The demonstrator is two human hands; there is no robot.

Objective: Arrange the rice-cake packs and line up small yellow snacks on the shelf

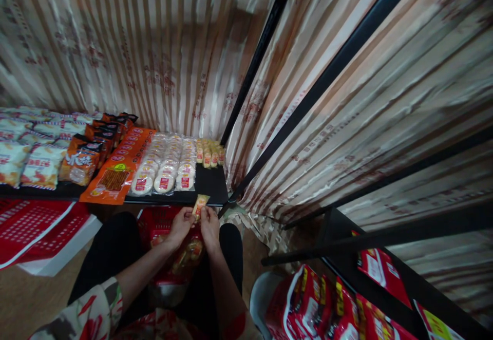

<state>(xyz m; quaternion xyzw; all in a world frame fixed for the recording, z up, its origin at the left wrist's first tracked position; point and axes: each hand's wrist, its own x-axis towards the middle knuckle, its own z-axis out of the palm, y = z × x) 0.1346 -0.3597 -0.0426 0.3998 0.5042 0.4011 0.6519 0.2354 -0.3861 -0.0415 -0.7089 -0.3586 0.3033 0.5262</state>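
Between my two hands is a small yellow snack packet (200,205) with a red label, held upright just in front of the shelf edge. My left hand (184,223) pinches its left side, and my right hand (209,224) pinches the right side. Below them, between my knees, a red basket (144,222) holds more yellow packets (190,252). On the black shelf (211,183), similar small yellow packets (210,155) stand in rows at the right end. Beside these lie rows of round white wrapped crackers (164,181) with red labels.
Further left on the shelf are an orange snack bag (111,181), brown-orange bags (80,160) and white bags (42,165). Another red basket (38,227) is at the lower left. Red packages (308,299) fill the lower right. Black frame bars (308,114) cross before the curtain (154,47).
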